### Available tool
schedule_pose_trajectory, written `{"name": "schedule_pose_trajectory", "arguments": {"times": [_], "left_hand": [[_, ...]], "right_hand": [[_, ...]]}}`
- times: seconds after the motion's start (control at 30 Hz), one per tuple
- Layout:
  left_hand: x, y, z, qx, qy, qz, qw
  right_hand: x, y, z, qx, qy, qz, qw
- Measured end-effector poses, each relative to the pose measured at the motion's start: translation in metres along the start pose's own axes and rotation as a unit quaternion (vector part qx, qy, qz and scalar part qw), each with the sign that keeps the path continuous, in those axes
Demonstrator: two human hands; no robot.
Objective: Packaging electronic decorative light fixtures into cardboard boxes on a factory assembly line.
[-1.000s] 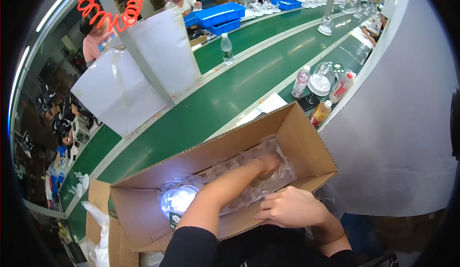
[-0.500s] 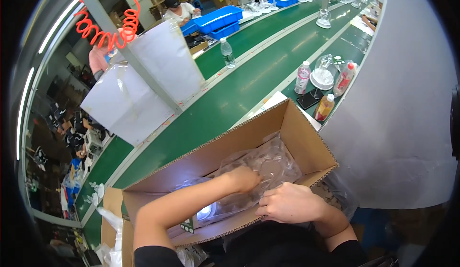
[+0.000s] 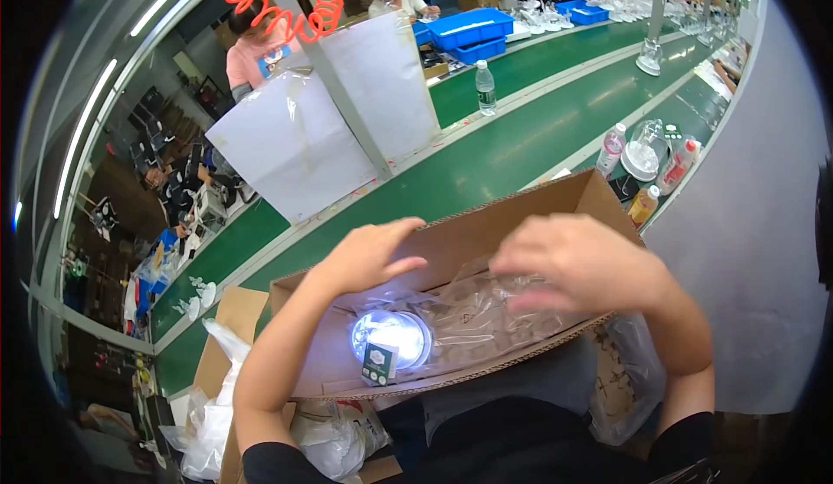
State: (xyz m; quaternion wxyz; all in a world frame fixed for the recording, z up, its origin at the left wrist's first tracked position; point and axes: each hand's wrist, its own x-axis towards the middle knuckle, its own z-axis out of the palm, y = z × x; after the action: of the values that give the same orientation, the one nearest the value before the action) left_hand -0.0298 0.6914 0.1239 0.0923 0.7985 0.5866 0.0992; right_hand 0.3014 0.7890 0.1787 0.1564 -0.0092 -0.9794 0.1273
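Below my hands lies a long open cardboard box (image 3: 482,234), set at a slant. Inside its left part is a round clear lamp (image 3: 406,332) glowing white, with a small green-and-white tag (image 3: 379,362) against its front. Crumpled clear plastic bags (image 3: 473,317) fill the middle and right of the box. My left hand (image 3: 369,254) is held over the far wall above the lamp, empty, thumb apart from the fingers. Above the plastic at the right end hovers my right hand (image 3: 590,263), slightly blurred, its fingers stretched out and holding nothing I can see.
A green conveyor (image 3: 538,132) runs beyond the box, bearing a clear bottle (image 3: 486,89). Drink bottles (image 3: 612,148) and a domed clear lamp (image 3: 642,161) stand at right. White panels (image 3: 291,141) rise at left. Plastic bags (image 3: 338,441) lie near me. Several people sit across the line.
Both hands have lifted from the plastic in the box and spread apart, the left one moving left. The glowing lamp now shows more fully. The view has turned left.
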Motion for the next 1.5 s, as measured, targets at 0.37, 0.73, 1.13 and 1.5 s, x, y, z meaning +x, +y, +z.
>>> {"name": "schedule_pose_trajectory", "arguments": {"times": [0.37, 0.73, 1.13, 1.5], "left_hand": [[-0.007, -0.001, 0.041, 0.091, 0.086, -0.01, 0.992], [0.003, -0.012, 0.034, 0.101, 0.042, 0.022, 0.994], [0.001, -0.009, 0.035, 0.085, 0.045, -0.002, 0.995], [-0.004, -0.002, 0.027, 0.085, 0.019, -0.006, 0.996]], "right_hand": [[0.081, 0.094, 0.086, -0.108, -0.111, 0.105, 0.982], [0.079, 0.105, 0.094, -0.091, -0.112, 0.104, 0.984], [0.072, 0.106, 0.097, -0.09, -0.048, 0.053, 0.993], [0.069, 0.097, 0.092, -0.114, -0.042, 0.006, 0.993]]}}
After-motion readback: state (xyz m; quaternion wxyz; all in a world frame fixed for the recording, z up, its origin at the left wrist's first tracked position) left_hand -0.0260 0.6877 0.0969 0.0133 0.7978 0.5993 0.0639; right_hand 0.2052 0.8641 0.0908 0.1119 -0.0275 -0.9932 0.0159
